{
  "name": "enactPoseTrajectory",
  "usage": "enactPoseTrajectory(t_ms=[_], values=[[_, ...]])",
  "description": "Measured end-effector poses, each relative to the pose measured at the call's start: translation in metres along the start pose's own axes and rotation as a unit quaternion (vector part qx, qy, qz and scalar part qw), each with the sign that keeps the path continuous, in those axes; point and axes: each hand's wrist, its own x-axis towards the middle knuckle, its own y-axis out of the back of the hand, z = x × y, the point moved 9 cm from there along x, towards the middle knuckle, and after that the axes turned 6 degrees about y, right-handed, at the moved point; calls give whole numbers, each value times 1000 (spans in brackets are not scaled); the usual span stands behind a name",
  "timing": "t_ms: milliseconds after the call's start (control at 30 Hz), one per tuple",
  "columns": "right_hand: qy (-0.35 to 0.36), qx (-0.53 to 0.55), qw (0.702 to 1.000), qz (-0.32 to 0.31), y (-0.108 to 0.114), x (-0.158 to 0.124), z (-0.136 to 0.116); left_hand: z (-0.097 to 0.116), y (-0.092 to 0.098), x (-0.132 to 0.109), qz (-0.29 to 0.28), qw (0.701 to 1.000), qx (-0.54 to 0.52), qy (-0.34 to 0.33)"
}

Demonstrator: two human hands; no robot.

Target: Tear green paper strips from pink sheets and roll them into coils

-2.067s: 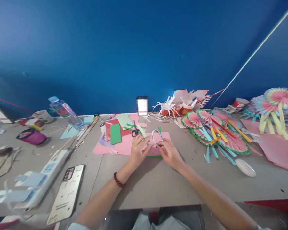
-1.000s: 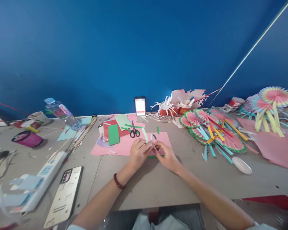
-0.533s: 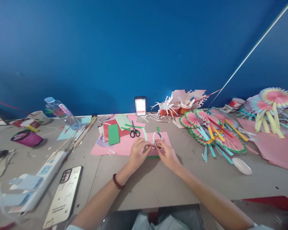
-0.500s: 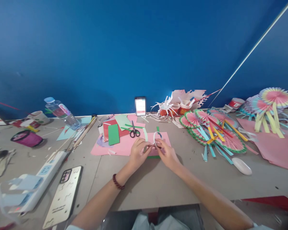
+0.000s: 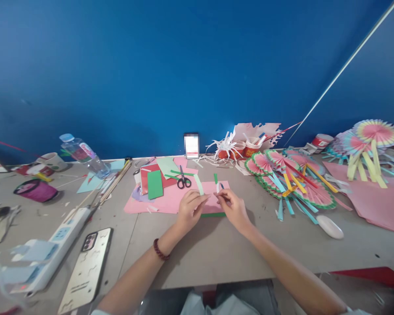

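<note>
My left hand (image 5: 191,209) is closed in a pinch, thumb against fingertips; whatever is between them is too small to make out. A pale green paper strip (image 5: 198,184) reaches down to just behind those fingers. My right hand (image 5: 233,209) pinches a narrow white paper strip (image 5: 217,188), mostly hidden by the fingers. A small gap separates the two hands. Both are over the pink paper sheet (image 5: 170,204), with a green paper edge (image 5: 213,215) below. Black scissors (image 5: 184,180) lie beyond my left hand, near a green paper rectangle (image 5: 155,184).
On the left are a power strip (image 5: 61,245), a phone (image 5: 87,271), a water bottle (image 5: 85,154) and thin sticks (image 5: 116,181). Pleated paper fans (image 5: 289,175) and a white oval object (image 5: 330,227) lie right. Paper cups (image 5: 251,148) and a lit screen (image 5: 192,145) stand by the blue wall.
My hands have moved slightly apart. The white loop that stood up between them is now largely out of sight, with a bit showing by my right fingers.
</note>
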Motion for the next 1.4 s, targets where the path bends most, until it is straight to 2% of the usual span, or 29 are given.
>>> enactPoseTrajectory(t_ms=[100,200,267,367,433,500,567,767,933,1167,1400], values=[[-29,45,999,5,0,0,1,-10,3,-3,15,999,-28,29],[-72,100,992,14,-1,0,4,-29,5,-6,40,989,-82,118],[-100,135,986,20,-1,0,7,-44,6,-8,58,968,-139,203],[-141,187,972,8,-3,1,8,-64,4,-13,83,920,-222,311],[-165,220,961,-13,-7,0,8,-73,4,-15,91,897,-245,356],[-189,248,950,-29,-11,-2,9,-78,3,-15,79,888,-241,383],[-211,268,939,-43,-15,-5,12,-80,3,-15,65,888,-222,396],[-251,288,921,-70,-24,-13,19,-82,11,-15,84,905,-169,382],[-246,270,927,-86,-24,-12,12,-82,19,-19,136,894,-167,393],[-187,198,956,-110,-23,-12,4,-85,15,-21,127,869,-212,430],[-93,101,981,-135,-28,-12,-16,-82,8,-21,114,868,-238,421]])
